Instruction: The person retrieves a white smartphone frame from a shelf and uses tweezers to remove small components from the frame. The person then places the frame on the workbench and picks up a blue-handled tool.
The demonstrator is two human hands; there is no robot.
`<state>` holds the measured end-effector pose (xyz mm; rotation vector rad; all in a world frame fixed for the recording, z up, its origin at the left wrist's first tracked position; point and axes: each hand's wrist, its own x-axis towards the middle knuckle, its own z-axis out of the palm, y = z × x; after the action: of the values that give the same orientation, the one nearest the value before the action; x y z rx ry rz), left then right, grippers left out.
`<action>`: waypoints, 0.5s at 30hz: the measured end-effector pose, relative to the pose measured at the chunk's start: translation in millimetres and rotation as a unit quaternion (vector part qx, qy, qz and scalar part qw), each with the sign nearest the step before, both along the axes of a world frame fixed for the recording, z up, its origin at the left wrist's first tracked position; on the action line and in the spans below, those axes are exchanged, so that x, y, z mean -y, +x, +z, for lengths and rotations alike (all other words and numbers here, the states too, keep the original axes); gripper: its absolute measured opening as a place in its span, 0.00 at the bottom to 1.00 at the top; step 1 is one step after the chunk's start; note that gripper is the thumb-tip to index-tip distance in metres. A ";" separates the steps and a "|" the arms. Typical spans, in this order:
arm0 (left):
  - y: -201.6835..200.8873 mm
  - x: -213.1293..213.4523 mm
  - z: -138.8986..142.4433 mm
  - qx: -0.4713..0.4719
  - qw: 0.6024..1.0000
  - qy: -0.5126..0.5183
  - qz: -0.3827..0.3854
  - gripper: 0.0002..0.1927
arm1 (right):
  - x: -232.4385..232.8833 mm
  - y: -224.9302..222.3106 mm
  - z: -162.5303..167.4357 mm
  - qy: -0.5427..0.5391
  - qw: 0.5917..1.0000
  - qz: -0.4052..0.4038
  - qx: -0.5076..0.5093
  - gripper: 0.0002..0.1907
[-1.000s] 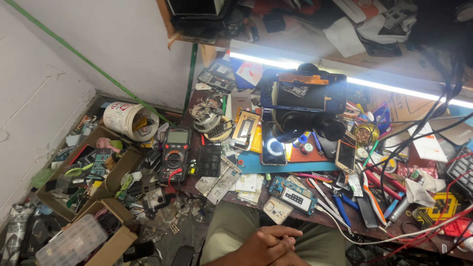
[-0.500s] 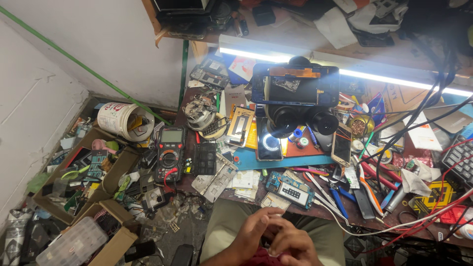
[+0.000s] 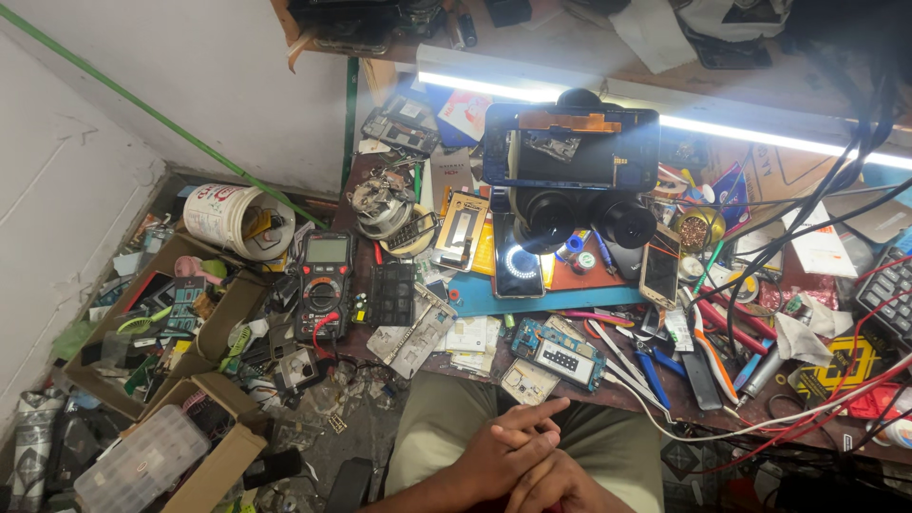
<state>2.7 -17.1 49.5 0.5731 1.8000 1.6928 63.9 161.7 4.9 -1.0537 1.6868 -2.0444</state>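
Since the earlier frame our view has dipped and our hands have settled together over the lap. Left to right: left hand [image 3: 499, 456], fingers extended rightward, laid across the right hand [image 3: 560, 484], its fingers curled; neither holds anything. Nearest item: small circuit board [image 3: 528, 382] at the desk [image 3: 608, 296] edge, long axis slanting. We judge work paused; any reach must go forward.

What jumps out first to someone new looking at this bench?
The stereo microscope at the back centre of the cluttered workbench, with a phone frame lying across its top under the bright light strip. Then the lit smartphone on the blue mat below it, and the red-and-black multimeter at the bench's left edge. Low in frame, the left hand and right hand rest together, empty, over the lap.
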 end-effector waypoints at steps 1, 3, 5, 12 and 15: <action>0.2 -0.4 -1.2 0.010 1.000 -0.013 0.000 0.23 | 2.5 -2.7 6.1 -0.005 1.000 0.009 0.015 0.16; 1.5 -1.5 -3.2 0.030 0.999 -0.037 -0.001 0.22 | 5.7 -7.8 14.2 -0.034 0.999 0.008 0.000 0.18; 2.4 -2.7 -4.4 0.014 1.000 -0.024 0.006 0.22 | 6.7 -11.2 15.2 -0.058 0.998 0.017 -0.008 0.18; 2.9 -5.6 -1.8 -0.051 0.999 0.014 0.000 0.19 | -6.7 -4.2 -10.5 -0.026 0.999 -0.006 0.029 0.11; 2.3 -5.8 4.4 -0.128 0.990 -0.062 0.022 0.19 | -8.7 -1.5 -11.3 0.008 0.998 -0.008 0.058 0.11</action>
<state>5.0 -11.3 53.9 0.7278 2.0965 1.5796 62.4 170.4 -6.3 -0.9017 1.6560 -2.0572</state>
